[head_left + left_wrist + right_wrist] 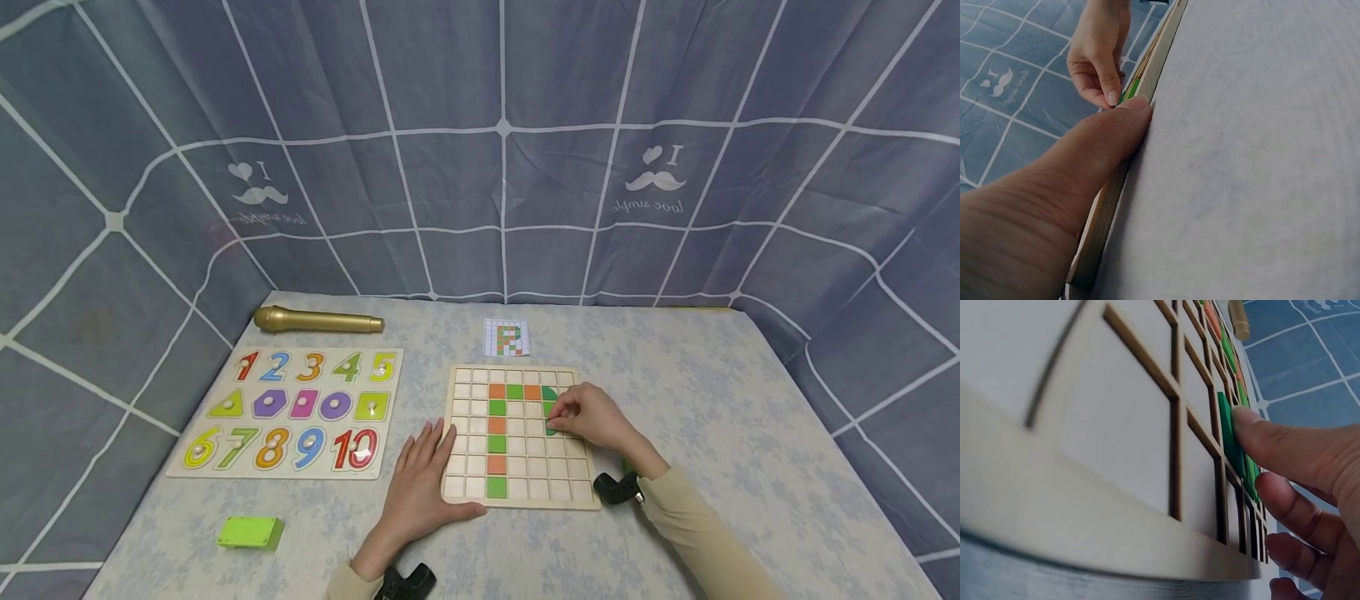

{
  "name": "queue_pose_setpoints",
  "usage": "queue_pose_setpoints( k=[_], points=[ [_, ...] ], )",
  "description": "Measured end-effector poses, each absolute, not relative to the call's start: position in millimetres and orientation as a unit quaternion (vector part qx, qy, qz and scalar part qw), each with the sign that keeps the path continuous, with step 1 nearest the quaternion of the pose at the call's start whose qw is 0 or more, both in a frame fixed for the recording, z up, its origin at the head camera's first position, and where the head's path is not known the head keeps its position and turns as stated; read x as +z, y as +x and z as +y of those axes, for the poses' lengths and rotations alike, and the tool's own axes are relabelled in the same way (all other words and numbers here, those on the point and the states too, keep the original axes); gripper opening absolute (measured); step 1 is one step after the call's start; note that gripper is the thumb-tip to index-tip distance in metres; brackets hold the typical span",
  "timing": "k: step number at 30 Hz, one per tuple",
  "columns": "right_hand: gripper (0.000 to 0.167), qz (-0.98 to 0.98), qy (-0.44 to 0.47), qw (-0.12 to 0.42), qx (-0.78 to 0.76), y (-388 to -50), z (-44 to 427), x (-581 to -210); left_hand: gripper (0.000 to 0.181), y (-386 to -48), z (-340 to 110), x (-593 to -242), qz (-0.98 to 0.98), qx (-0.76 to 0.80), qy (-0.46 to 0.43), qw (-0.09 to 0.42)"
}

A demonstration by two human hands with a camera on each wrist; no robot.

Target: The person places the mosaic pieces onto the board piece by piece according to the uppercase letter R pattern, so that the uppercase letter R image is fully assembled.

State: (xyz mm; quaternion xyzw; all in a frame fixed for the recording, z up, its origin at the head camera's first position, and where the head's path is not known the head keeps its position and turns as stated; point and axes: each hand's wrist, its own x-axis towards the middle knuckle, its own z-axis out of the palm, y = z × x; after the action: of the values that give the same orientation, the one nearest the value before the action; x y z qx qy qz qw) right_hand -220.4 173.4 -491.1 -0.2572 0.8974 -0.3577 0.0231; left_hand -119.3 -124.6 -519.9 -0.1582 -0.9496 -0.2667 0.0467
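A wooden grid board [538, 471] lies on the table, its cells partly filled with orange and green square tiles [497, 444]. At its right side my right hand [596, 415] pinches a dark green tile [1229, 434] with thumb and index finger, over a cell below the filled top row. In the right wrist view the tile stands tilted in the grid. My left hand [422, 487] rests on the board's left edge, fingers spread, with its thumb [1107, 134] along the front edge. Behind the board lies a small pattern card [506, 337] with a coloured letter-like shape.
To the left is a number and shape puzzle board [285, 417]. A gold microphone-shaped object [318, 320] lies behind it, and a bright green block [251, 532] sits in front. Something green [627, 467] shows partly under the right wrist. A grey-blue checked curtain [450, 183] encloses the table.
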Motion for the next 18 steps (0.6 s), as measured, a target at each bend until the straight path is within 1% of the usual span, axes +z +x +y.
queue_pose_setpoints(
  k=[6, 9, 13, 18],
  points=[
    [0.007, 0.904, -0.264, -0.02, -0.335, -215, 172, -491, 0.115, -120, -125, -521, -0.95, -0.266, -0.158, 0.046],
    [0.006, 0.906, -0.261, -0.032, -0.332, -211, 174, -491, 0.115, -120, -125, -521, -0.95, -0.267, -0.158, 0.042],
    [0.007, 0.906, -0.234, -0.049, -0.35, -203, 180, -488, 0.115, -119, -125, -521, -0.95, -0.267, -0.156, 0.039],
    [0.014, 0.904, -0.195, -0.07, -0.375, -191, 194, -483, 0.115, -119, -125, -521, -0.95, -0.265, -0.157, 0.045]
  ],
)
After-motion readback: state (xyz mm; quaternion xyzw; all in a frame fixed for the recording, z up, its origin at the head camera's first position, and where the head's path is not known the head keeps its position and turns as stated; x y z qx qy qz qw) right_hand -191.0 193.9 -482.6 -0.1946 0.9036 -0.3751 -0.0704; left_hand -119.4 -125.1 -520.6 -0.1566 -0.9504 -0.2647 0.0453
